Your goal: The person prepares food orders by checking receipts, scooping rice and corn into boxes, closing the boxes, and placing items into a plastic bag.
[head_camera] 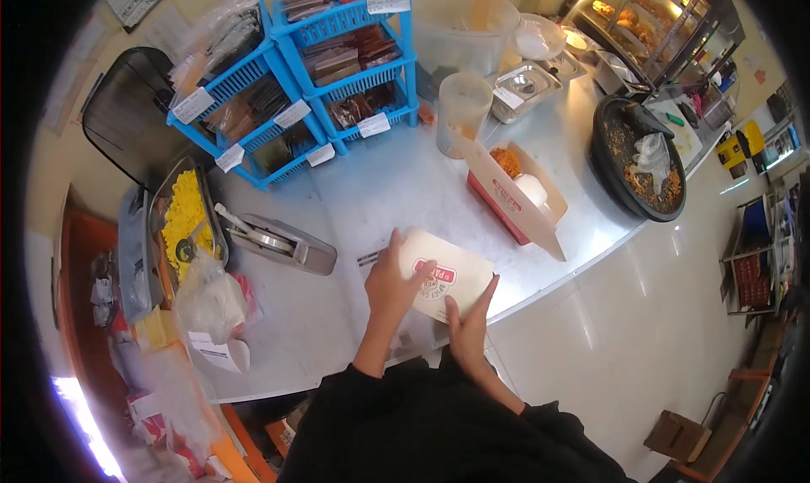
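A closed paperboard food box with a red printed logo is between my hands, over the front edge of the metal table. My left hand grips its left side, thumb across the lid. On the near right corner, my right hand holds the box with thumb on top and fingers along the side. Beyond it stands a second, open food box with its lid raised. Inside that one are a reddish-brown fried piece and a white mound, probably rice. A printed slip lies partly hidden behind my left hand.
Blue plastic racks of sachets stand at the back. A tape dispenser and a tray of yellow food are left. Rightward sit a stone mortar, a clear plastic container and a lidded steel pan.
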The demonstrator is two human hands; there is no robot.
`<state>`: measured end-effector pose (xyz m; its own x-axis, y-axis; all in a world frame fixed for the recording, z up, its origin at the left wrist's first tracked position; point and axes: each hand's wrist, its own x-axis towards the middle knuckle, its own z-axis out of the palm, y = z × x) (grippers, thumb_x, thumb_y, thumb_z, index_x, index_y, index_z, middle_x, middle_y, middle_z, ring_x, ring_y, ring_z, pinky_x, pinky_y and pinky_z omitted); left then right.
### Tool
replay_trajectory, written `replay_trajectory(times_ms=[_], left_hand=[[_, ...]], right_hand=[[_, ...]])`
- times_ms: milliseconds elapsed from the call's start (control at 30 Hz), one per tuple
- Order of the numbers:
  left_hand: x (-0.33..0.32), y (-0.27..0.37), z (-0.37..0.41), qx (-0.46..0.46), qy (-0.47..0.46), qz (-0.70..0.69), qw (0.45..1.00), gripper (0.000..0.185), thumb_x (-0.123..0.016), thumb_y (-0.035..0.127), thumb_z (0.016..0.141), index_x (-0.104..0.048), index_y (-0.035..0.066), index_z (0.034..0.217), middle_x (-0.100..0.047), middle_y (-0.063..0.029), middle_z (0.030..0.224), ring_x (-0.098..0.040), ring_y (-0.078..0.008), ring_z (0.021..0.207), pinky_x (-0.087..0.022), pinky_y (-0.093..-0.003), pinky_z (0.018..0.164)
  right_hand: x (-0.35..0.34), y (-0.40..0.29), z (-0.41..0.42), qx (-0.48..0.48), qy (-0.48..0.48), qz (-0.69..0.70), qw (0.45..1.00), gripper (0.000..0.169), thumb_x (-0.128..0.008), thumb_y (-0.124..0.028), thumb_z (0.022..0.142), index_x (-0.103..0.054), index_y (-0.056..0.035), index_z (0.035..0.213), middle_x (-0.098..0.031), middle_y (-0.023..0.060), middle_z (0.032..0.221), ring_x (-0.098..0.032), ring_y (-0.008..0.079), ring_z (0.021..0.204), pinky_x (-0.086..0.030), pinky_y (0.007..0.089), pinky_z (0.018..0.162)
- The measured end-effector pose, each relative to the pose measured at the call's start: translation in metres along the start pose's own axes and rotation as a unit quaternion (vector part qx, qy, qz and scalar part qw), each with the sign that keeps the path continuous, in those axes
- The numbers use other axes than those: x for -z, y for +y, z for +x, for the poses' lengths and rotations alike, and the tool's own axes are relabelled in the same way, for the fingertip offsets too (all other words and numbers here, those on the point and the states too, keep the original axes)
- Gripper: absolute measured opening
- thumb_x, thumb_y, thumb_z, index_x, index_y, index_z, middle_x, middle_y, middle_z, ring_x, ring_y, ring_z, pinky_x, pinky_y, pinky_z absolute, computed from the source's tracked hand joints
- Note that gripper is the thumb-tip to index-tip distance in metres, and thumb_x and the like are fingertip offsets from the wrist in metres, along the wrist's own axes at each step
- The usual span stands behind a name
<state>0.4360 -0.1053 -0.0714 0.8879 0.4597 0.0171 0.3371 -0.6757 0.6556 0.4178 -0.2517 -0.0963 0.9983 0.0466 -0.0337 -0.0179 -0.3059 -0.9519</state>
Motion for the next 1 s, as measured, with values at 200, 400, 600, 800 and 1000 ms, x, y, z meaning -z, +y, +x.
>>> replay_trajectory(times_ms=[200,400,600,800,1000], left_hand=[[0.014,-0.035,-0.018,0.127,-0.072,-0.030,0.989,0.060,-0.056,0.046,0.083,-0.051,-0.003,0.117,-0.056,-0.0224,0.093,-0.054,-0.0370,0.090,-0.043,-0.0404,0.081],[0.019,-0.018,-0.025,0.027,0.064,-0.182,0.981,0.053,-0.053,0.042,0.086,-0.055,-0.006,0.108,-0.054,-0.0239,0.095,-0.052,-0.0369,0.095,-0.042,-0.0401,0.083],[0.013,-0.018,-0.010,0.060,-0.025,0.023,0.998,0.050,-0.050,0.040,0.088,-0.057,-0.009,0.096,-0.054,-0.0221,0.093,-0.052,-0.0367,0.088,-0.042,-0.0423,0.078],[-0.001,-0.040,0.015,0.032,-0.078,-0.085,0.993,0.044,-0.054,0.034,0.087,-0.054,-0.007,0.102,-0.055,-0.0207,0.100,-0.055,-0.0298,0.092,-0.045,-0.0377,0.080],[-0.018,-0.036,0.052,0.060,-0.098,-0.327,0.938,0.051,-0.072,0.025,0.075,-0.048,-0.003,0.110,-0.058,-0.0134,0.103,-0.056,-0.0166,0.095,-0.046,-0.0298,0.081]], right_hand=[[0.032,-0.031,0.035,-0.094,-0.142,-0.303,0.938,0.077,-0.059,-0.038,0.083,-0.023,0.0099,0.132,-0.049,0.0332,0.114,-0.052,0.0446,0.101,-0.038,0.0439,0.092],[0.039,-0.011,0.032,0.030,-0.020,-0.070,0.997,0.061,-0.051,-0.037,0.088,-0.035,0.0059,0.129,-0.050,0.0299,0.107,-0.051,0.0411,0.094,-0.041,0.0451,0.083],[0.025,-0.002,0.046,-0.018,-0.033,-0.165,0.986,0.048,-0.041,-0.028,0.093,-0.037,0.0049,0.128,-0.049,0.0267,0.102,-0.048,0.0410,0.093,-0.038,0.0463,0.085],[0.008,0.007,0.075,0.072,0.041,-0.271,0.959,0.046,-0.043,-0.021,0.092,-0.034,0.0050,0.129,-0.047,0.0278,0.110,-0.047,0.0407,0.098,-0.037,0.0464,0.088],[-0.003,-0.011,0.092,0.067,0.017,-0.166,0.984,0.050,-0.049,-0.018,0.088,-0.031,0.0048,0.129,-0.041,0.0273,0.123,-0.040,0.0394,0.112,-0.034,0.0425,0.096]])
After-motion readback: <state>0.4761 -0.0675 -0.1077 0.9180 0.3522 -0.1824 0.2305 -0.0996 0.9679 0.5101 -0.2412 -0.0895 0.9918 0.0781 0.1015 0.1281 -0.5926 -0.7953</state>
